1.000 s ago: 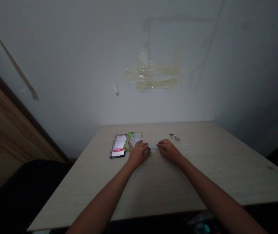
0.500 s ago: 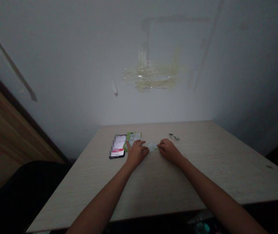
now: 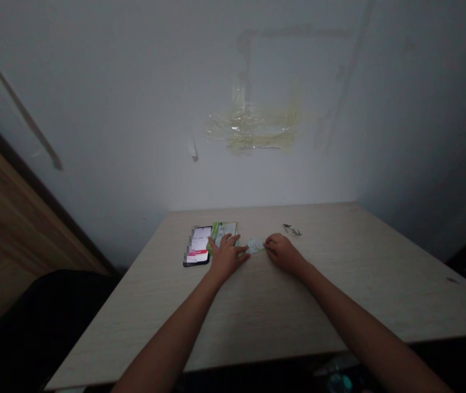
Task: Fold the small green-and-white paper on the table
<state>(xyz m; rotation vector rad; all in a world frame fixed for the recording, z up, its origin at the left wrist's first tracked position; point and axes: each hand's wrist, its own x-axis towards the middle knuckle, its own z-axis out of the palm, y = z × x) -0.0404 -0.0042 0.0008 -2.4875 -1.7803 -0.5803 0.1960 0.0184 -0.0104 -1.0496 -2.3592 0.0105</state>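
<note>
Between my hands a small pale green-and-white printed paper (image 3: 255, 246) lies on the table. My left hand (image 3: 227, 255) is spread out, with two fingertips at the paper's left edge and the others over a green printed packet (image 3: 225, 227). The hand hides the packet's near part. My right hand (image 3: 281, 250) is closed in a pinch at the right edge of the small paper. Left of the packet lies a phone (image 3: 201, 244) with a lit screen, part of it blurred out.
A small crumpled dark-and-white scrap (image 3: 292, 230) lies beyond my right hand. The pale wooden table (image 3: 298, 322) meets a wall (image 3: 143, 109) with old clear tape (image 3: 253, 128). A black chair (image 3: 53, 316) stands at the left, near a wooden panel (image 3: 12, 218).
My left hand has shifted slightly left and its fingers have spread a little more. The right hand keeps its pinch at the small paper's edge.
</note>
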